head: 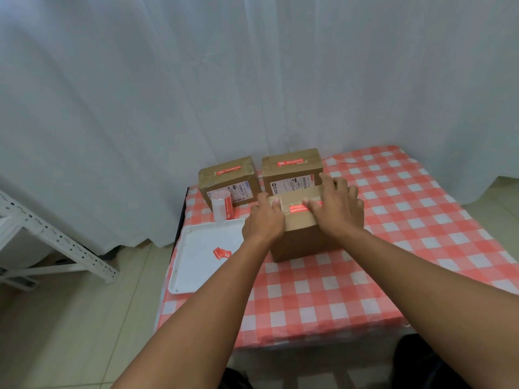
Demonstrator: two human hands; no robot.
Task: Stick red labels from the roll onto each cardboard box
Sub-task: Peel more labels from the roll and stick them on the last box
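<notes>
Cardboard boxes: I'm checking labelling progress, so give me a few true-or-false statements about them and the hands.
1. Both far boxes, left and right, carry a red label on top. True.
2. The label roll lies inside the white tray. False: it stands behind the tray.
3. Both the left hand and right hand press on the near box. True.
4. The tray holds nothing. False: a red label piece lies in it.

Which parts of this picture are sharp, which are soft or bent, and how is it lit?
Head view: even, soft light, faint shadows, no glare. Hands and the near box are fairly sharp, but print on its red label and on the far boxes is too soft to read. Wide-angle bend stretches the forearms and curves the table edges.
</notes>
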